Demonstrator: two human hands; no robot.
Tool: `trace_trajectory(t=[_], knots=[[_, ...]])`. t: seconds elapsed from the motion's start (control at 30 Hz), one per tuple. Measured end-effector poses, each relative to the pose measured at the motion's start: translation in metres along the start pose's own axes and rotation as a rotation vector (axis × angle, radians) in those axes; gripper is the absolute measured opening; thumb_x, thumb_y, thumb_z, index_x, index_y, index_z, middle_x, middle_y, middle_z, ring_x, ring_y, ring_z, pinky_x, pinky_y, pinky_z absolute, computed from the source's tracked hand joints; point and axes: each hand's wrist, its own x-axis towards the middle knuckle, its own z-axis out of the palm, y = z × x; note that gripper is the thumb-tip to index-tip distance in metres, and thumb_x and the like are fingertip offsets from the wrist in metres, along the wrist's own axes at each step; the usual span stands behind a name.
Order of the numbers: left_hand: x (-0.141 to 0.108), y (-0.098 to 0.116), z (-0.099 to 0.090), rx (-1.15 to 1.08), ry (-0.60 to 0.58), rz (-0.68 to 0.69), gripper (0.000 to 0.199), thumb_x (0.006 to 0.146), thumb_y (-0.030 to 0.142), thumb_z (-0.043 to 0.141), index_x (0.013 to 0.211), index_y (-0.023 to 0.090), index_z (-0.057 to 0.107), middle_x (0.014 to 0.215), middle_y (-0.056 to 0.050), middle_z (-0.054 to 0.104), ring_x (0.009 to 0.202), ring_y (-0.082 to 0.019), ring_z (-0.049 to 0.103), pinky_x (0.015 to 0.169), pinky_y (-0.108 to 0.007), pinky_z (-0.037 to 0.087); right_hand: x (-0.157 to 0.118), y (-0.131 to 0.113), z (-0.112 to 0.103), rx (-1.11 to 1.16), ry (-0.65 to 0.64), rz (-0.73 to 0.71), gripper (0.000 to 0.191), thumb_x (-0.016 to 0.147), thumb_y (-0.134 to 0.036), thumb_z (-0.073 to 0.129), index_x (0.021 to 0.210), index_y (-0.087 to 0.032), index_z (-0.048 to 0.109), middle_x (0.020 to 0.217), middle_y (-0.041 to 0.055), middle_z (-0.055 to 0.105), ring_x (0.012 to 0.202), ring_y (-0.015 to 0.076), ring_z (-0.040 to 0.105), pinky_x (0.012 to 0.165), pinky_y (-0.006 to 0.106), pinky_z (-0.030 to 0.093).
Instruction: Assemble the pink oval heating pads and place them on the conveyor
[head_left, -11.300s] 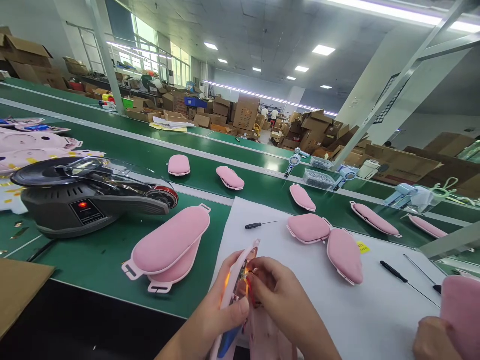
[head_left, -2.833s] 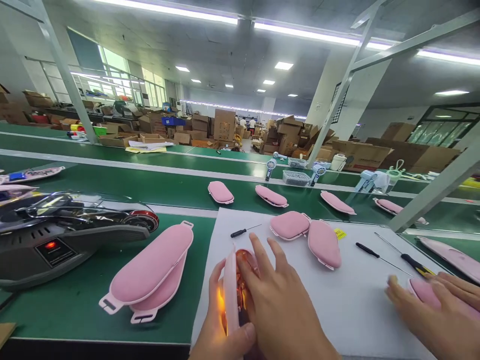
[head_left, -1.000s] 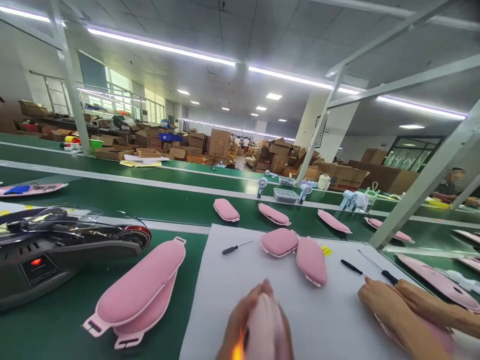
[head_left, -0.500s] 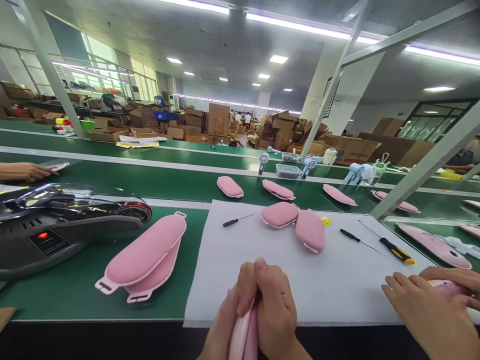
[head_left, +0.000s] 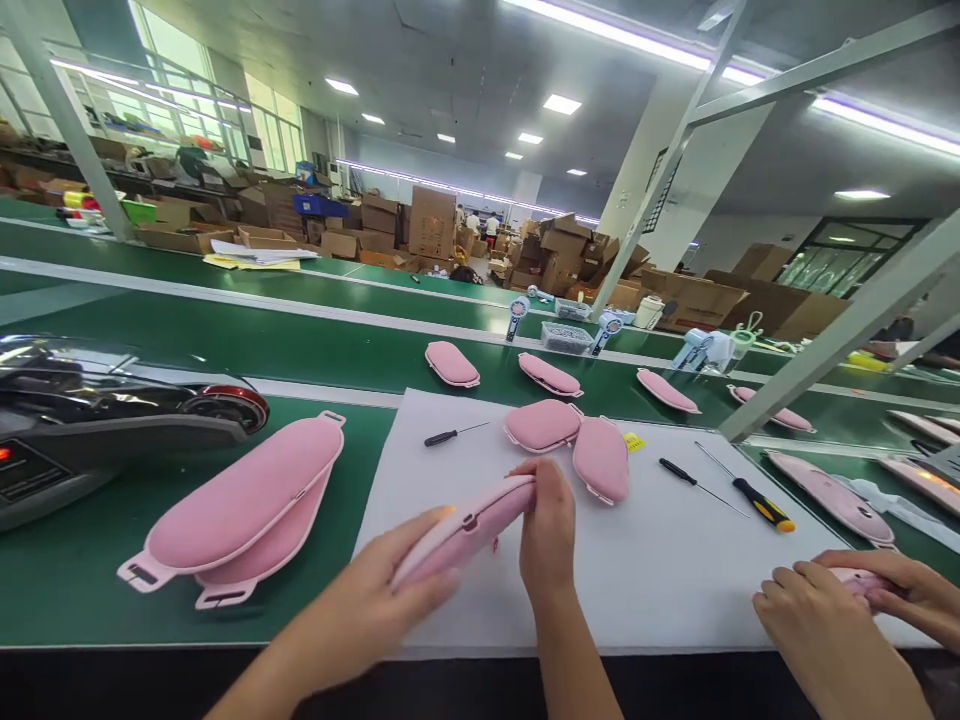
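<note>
A pink padded piece (head_left: pixel 469 530) is held tilted above the white sheet (head_left: pixel 637 590). My left hand (head_left: pixel 375 590) wraps round its lower left end, and my right hand (head_left: pixel 549 520) grips its upper right end. A small slot shows along its edge. Just behind my right hand lie two pink pads, one wide (head_left: pixel 541 425) and one turned lengthwise (head_left: pixel 601 460), near a yellow label (head_left: pixel 634 442). To the left, two larger pink pads (head_left: pixel 247 495) overlap on the green table.
Screwdrivers lie on the sheet: black (head_left: pixel 441 438), another black (head_left: pixel 677 469), yellow-black (head_left: pixel 761 503). A co-worker's hands (head_left: pixel 832 610) hold a pink part at right. A dark machine (head_left: pixel 112 430) stands left; a metal post (head_left: pixel 825 350) slants at right. More pads lie behind.
My hands have moved apart and turned the pink piece from upright to slanting sideways, higher over the sheet. The view has shifted; the hand at far left is out of view.
</note>
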Motion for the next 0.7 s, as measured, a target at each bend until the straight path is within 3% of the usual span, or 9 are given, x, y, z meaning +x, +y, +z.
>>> trace_trajectory(t=[0.1, 0.17, 0.3, 0.4, 0.53, 0.7], knots=[[0.012, -0.012, -0.015, 0.187, 0.098, -0.002, 0.038, 0.086, 0.043, 0.052, 0.118, 0.026, 0.063, 0.124, -0.001, 0.066, 0.114, -0.025, 0.059, 0.098, -0.034, 0.046, -0.019, 0.012, -0.02, -0.15, -0.189, -0.072, 0.036, 0.079, -0.052, 0.062, 0.097, -0.022, 0.065, 0.093, 0.0038, 0.065, 0.085, 0.0206, 0.059, 0.075, 0.032, 0.048], [0.016, -0.017, -0.016, 0.308, 0.173, 0.007, 0.034, 0.088, 0.041, 0.048, 0.114, 0.026, 0.065, 0.117, -0.002, 0.069, 0.108, -0.024, 0.063, 0.094, -0.036, 0.049, -0.029, 0.016, -0.031, -0.229, -0.262, -0.102, 0.034, 0.078, -0.048, 0.066, 0.101, -0.023, 0.065, 0.096, 0.0044, 0.065, 0.089, 0.0219, 0.059, 0.076, 0.033, 0.049], [0.012, -0.015, 0.002, 0.551, 0.333, 0.183, 0.026, 0.087, 0.023, 0.046, 0.103, 0.022, 0.066, 0.103, -0.004, 0.073, 0.094, -0.024, 0.067, 0.081, -0.04, 0.054, -0.038, 0.012, -0.043, -0.365, -0.307, -0.183, 0.021, 0.088, -0.037, 0.059, 0.105, -0.026, 0.064, 0.1, 0.0024, 0.065, 0.091, 0.0191, 0.058, 0.078, 0.03, 0.049], [0.005, -0.015, 0.02, 0.636, 0.508, 0.348, 0.024, 0.085, 0.013, 0.045, 0.099, 0.018, 0.065, 0.095, -0.005, 0.072, 0.085, -0.021, 0.067, 0.073, -0.035, 0.055, -0.044, 0.009, -0.047, -0.5, -0.379, -0.402, 0.022, 0.094, -0.028, 0.052, 0.114, -0.028, 0.059, 0.106, 0.0013, 0.065, 0.096, 0.0164, 0.06, 0.08, 0.026, 0.05], [-0.003, -0.024, 0.036, 0.556, 0.65, 0.487, 0.024, 0.085, 0.006, 0.047, 0.099, 0.016, 0.063, 0.088, -0.003, 0.068, 0.082, -0.013, 0.061, 0.072, -0.024, 0.051, -0.054, 0.015, -0.048, -0.582, -0.349, -0.612, 0.027, 0.093, -0.014, 0.05, 0.117, -0.023, 0.057, 0.103, 0.0042, 0.064, 0.096, 0.0164, 0.06, 0.079, 0.026, 0.051], [-0.004, -0.027, 0.039, 0.495, 0.634, 0.55, 0.028, 0.082, -0.002, 0.049, 0.1, 0.014, 0.062, 0.09, -0.003, 0.066, 0.083, -0.011, 0.056, 0.077, -0.023, 0.048, -0.061, 0.013, -0.042, -0.511, -0.279, -0.664, 0.032, 0.088, -0.003, 0.049, 0.114, -0.02, 0.06, 0.101, 0.0042, 0.065, 0.095, 0.0148, 0.06, 0.078, 0.025, 0.051]])
